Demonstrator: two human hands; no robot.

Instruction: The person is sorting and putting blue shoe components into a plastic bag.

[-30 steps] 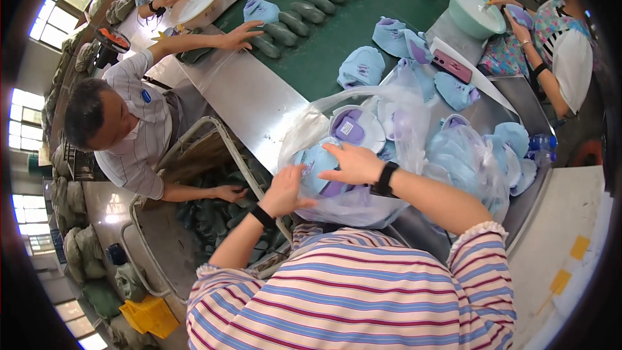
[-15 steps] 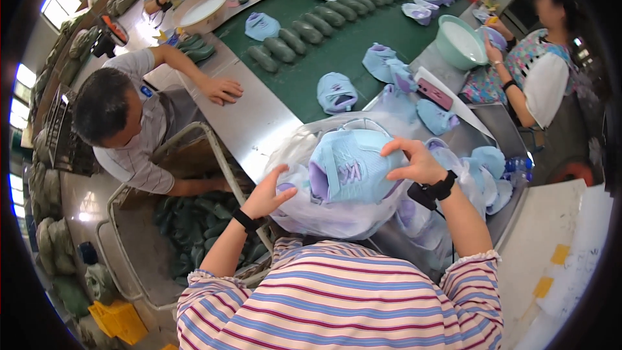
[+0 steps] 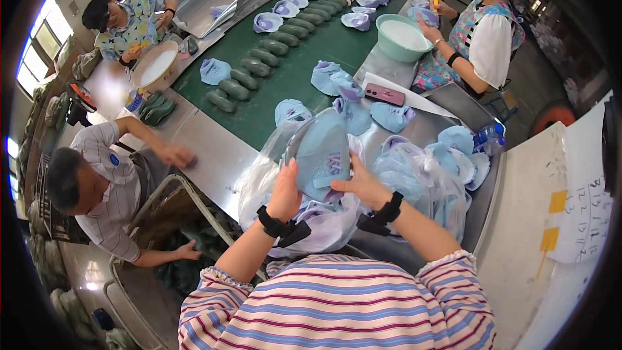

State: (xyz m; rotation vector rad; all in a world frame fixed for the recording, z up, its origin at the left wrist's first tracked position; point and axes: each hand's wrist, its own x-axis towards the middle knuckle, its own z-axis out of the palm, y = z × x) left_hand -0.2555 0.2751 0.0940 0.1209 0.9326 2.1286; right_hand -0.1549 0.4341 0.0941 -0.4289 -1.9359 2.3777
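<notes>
A light blue shoe upper (image 3: pixel 319 146) with purple laces is held up between my hands, its rounded toe end pointing away from me. My left hand (image 3: pixel 285 193) presses on its left side, fingers mostly behind it. On the right edge, my right hand (image 3: pixel 364 185) pinches it with the thumb in front. Below and around it spreads a clear plastic bag (image 3: pixel 259 185) with more purple-lined uppers inside. Another blue upper (image 3: pixel 293 111) lies just beyond, on the green belt.
Dark green shoe lasts (image 3: pixel 259 58) line the green conveyor belt (image 3: pixel 194 87). Right of me are bagged uppers (image 3: pixel 405 175), a phone (image 3: pixel 384 94) and a green basin (image 3: pixel 402 39). A co-worker (image 3: pixel 97 181) reaches into a cart (image 3: pixel 175 185) of lasts at left; others sit farther off.
The upper has turned from sideways to toe-away. My left hand, earlier open beside it, has closed on it; the right has moved down its edge. The whole view has shifted.
</notes>
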